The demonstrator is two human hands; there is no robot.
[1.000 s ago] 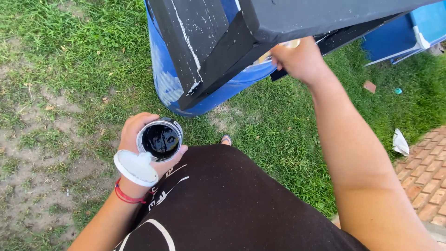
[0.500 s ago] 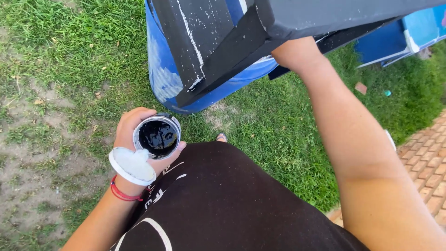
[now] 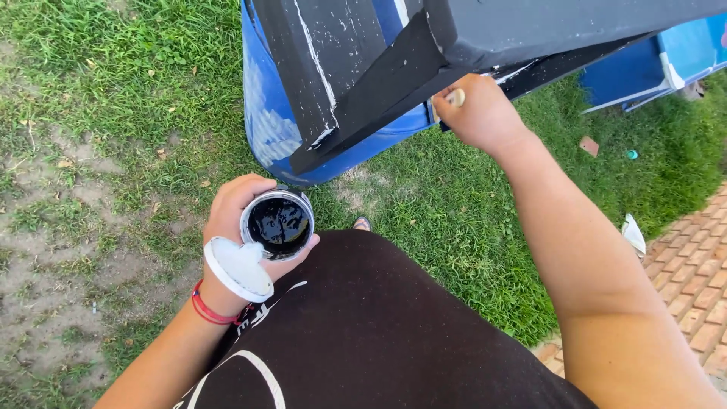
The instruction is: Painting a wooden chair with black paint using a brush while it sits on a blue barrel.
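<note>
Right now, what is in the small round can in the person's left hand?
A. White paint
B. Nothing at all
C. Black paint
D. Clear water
C: the can gripped by the left hand is filled with a glossy black liquid, with its white lid pinched below it, while the right hand grips a pale handle under the black-painted wood.

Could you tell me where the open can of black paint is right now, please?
In the head view, lower left of centre, the paint can sits in the left hand, with its white lid held beside it, over the grass below the blue barrel.
</note>
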